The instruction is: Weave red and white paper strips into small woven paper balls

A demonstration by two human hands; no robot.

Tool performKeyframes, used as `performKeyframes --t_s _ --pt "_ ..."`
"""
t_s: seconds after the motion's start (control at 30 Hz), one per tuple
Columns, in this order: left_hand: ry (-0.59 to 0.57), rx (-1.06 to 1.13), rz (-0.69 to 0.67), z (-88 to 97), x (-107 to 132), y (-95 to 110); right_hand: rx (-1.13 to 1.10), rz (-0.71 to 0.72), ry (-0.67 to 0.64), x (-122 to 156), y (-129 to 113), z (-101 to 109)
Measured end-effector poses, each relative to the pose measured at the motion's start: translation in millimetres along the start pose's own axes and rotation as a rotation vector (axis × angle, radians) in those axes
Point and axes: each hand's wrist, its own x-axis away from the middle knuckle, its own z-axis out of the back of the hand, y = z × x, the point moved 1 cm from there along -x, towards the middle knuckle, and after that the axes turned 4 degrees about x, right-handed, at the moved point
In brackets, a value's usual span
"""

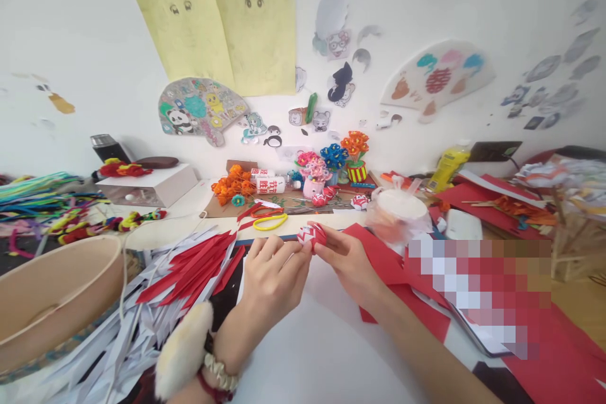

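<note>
A small red and white woven paper ball (311,235) is held up between both hands, over a white sheet (322,341) on the table. My left hand (277,271) is closed, its fingertips pressed on the ball's left and lower side. From the right, my right hand (348,259) pinches the same ball between thumb and fingers. Red paper strips (194,271) and white paper strips (123,334) lie in a pile left of my hands. Just beyond the ball rests a pair of scissors with yellow handles (269,221).
A beige tub (57,297) stands at the left. Red paper sheets (392,265) lie right of my hands, near a lidded plastic cup (400,211). Pipe-cleaner flowers (334,156) and similar woven balls (360,201) stand along the back by the wall.
</note>
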Motion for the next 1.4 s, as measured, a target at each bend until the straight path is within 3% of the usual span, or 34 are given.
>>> performKeyframes --t_s 0.13,0.3,0.57,0.73,1.03,1.2,1.4 --pt "0.014 -0.079 -0.024 -0.5 1 0 -0.056 -0.053 -0.029 -1 0 0" --pt "0.1 -0.135 0.007 1.6 0 0 -0.023 -0.02 -0.002 -4 2 2" --pt "-0.028 -0.103 -0.034 -1.3 0 -2 -0.045 -0.031 -0.031 0 0 -1" --pt "0.023 0.012 0.049 -2.1 1 -7 -0.174 -0.003 -0.143 -1 -6 -2" --pt "0.003 0.429 0.337 0.3 -3 -8 -0.005 0.001 0.004 2 -4 -1" --pt "-0.027 0.49 0.487 2.2 -4 -11 0.098 0.054 0.039 0 -4 0" --pt "-0.055 0.522 0.528 -1.1 -3 -14 0.117 0.086 0.012 0 -3 0"
